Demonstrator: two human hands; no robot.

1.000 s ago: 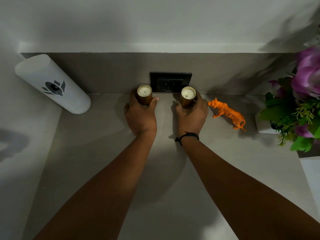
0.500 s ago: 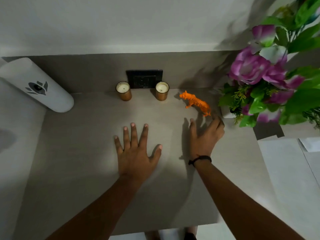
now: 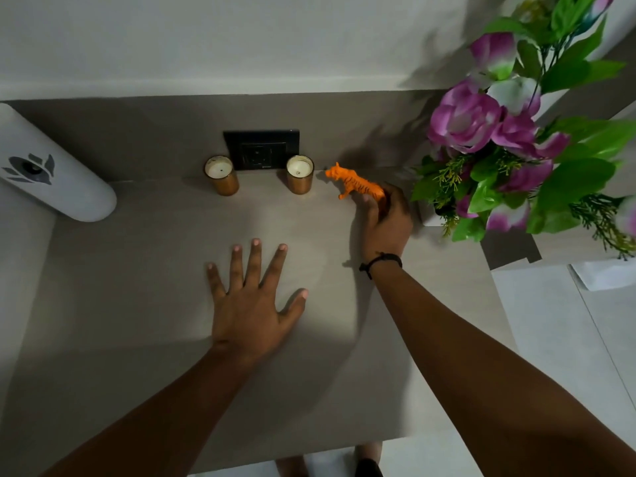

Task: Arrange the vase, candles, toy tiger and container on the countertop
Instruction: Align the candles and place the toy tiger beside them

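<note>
My right hand (image 3: 387,220) grasps the toy tiger (image 3: 358,183) by its rear, near the countertop's (image 3: 137,304) back edge. My left hand (image 3: 253,306) lies flat, fingers spread, mid-counter with bare surface around it. Two candles (image 3: 222,175) flank the socket (image 3: 261,149); the vase (image 3: 426,211) crowds the right edge, the white container (image 3: 51,173) the left back corner.

Matt grey stone-look countertop (image 3: 137,304), smooth, lay under the left hand (image 3: 253,309); two glossy copper-toned candle jars (image 3: 222,175) beyond it; orange moulded-plastic toy tiger (image 3: 356,183) at the right hand (image 3: 387,218).
</note>
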